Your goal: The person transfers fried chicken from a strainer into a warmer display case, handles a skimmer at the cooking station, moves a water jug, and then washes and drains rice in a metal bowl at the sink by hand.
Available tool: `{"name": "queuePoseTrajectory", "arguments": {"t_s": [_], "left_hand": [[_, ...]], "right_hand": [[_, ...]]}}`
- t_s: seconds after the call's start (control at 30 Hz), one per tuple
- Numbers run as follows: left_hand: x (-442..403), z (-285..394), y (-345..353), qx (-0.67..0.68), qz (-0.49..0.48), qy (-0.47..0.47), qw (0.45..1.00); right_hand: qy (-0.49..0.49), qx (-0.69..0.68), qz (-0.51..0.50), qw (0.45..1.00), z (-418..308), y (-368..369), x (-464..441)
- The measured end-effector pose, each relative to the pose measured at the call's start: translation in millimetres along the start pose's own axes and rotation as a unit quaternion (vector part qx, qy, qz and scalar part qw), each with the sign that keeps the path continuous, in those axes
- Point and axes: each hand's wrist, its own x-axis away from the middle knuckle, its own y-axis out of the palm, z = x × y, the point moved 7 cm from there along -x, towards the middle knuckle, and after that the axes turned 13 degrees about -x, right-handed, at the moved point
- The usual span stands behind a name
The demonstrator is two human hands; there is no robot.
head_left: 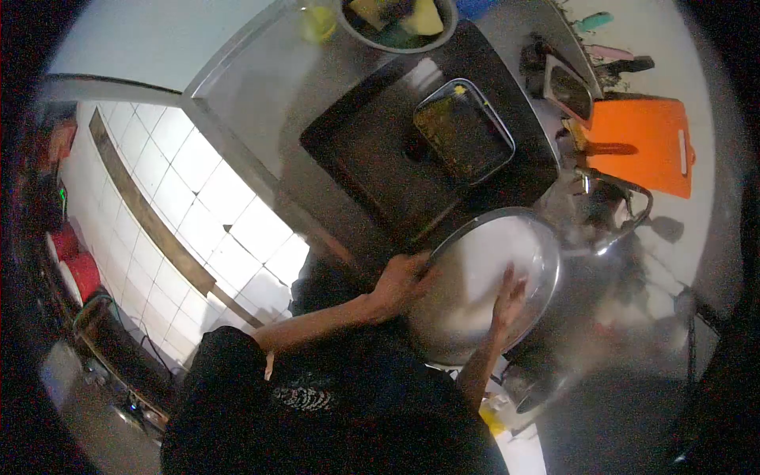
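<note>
A large round metal bowl (475, 257) with a shiny rim and a pale, whitish inside is tilted up in front of my body. At its left edge, my left hand (400, 285) grips the rim. My right hand (509, 299) lies against or just over the inner face on the right, fingers stretched out and slightly blurred. Whether that palm touches the metal is hard to tell. Just beyond the bowl, a rectangular glass-like dish (467, 134) with yellowish residue rests on a dark tray (356, 158).
A tap (633, 218) and an orange cutting board (645, 150) stand at the right. At the top is a round basin (380, 43) holding sponge-like pieces. Knives (625, 63) lie on the right ledge. White floor tiles (190, 158) show at left.
</note>
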Motion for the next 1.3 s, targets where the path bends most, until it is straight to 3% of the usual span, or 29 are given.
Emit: {"name": "queuePoseTrajectory", "arguments": {"t_s": [0.03,0.07,0.1,0.17,0.2,0.23,0.27,0.3,0.33,0.37,0.4,0.43,0.5,0.53,0.6,0.67,0.73,0.8,0.9,1.13,1.3], "left_hand": [[-0.1,-0.2,1.6,0.021,-0.022,-0.024,0.999],[-1.3,-3.8,4.5,0.022,-0.024,-0.026,0.999],[-2.8,-4.4,4.8,-0.001,0.005,0.000,1.000],[-3.9,-2.1,5.8,-0.018,0.024,0.028,0.999],[-4.4,-6.4,6.2,-0.007,-0.001,0.002,1.000],[-5.0,-8.8,7.0,0.003,-0.025,-0.022,0.999],[-5.7,-5.1,6.9,0.005,-0.033,-0.017,0.999],[-6.4,-1.8,2.7,0.003,-0.014,-0.018,1.000],[-6.5,1.2,-1.4,0.000,0.006,-0.020,1.000],[-7.5,2.6,-5.2,0.001,-0.002,-0.014,1.000],[-8.4,1.2,-5.2,-0.011,-0.040,-0.024,0.999],[-9.2,0.8,-1.3,-0.024,-0.077,-0.034,0.996],[-12.6,2.5,-1.1,-0.060,-0.039,-0.035,0.997],[-12.4,2.6,-5.1,-0.096,0.004,-0.043,0.994],[-16.3,15.0,-7.0,-0.084,0.018,-0.032,0.996],[-20.2,22.2,-10.1,-0.073,0.033,-0.019,0.997],[-21.5,17.6,-4.0,-0.021,0.002,-0.071,0.997],[-21.7,26.3,-7.3,-0.022,0.009,-0.052,0.998],[-24.6,27.5,-9.2,-0.020,0.014,-0.061,0.998],[-26.9,19.7,-5.1,0.003,0.037,-0.069,0.997],[-27.3,18.1,-6.2,-0.006,0.043,-0.064,0.997]], "right_hand": [[0.030,0.185,0.053,0.981,4.2,26.2,-1.9],[0.058,0.362,0.105,0.925,3.7,62.3,-3.2],[-0.001,0.513,0.055,0.857,18.1,28.3,-23.5],[-0.149,0.789,0.032,0.595,47.1,-40.3,-58.3],[-0.091,0.618,0.017,0.781,44.7,-7.4,-38.7],[-0.041,0.243,0.026,0.969,38.6,40.2,-14.1],[-0.011,-0.006,0.071,0.997,32.2,89.8,12.1],[-0.018,-0.007,0.078,0.997,27.1,101.6,26.2],[-0.076,0.438,-0.003,0.896,16.7,122.6,39.3],[-0.110,0.788,-0.082,0.600,17.8,141.1,51.0],[-0.109,0.788,-0.072,0.601,2.6,147.5,60.0],[-0.073,0.747,-0.140,0.646,-3.5,158.5,69.5],[0.030,0.689,-0.215,0.692,-15.9,168.7,78.4],[0.030,0.688,-0.209,0.694,-36.0,180.7,79.6],[0.147,0.579,-0.103,0.795,-67.2,183.7,73.6],[0.015,0.581,-0.106,0.807,-88.8,170.7,37.7],[0.002,0.565,-0.064,0.823,-89.5,167.7,1.1],[0.000,0.617,-0.012,0.787,-69.0,151.3,-39.9],[-0.013,0.804,-0.252,0.539,19.7,69.6,-130.5],[0.012,0.752,-0.368,0.547,78.8,177.8,-65.0],[0.019,0.757,-0.310,0.575,42.9,252.9,16.0]]}}
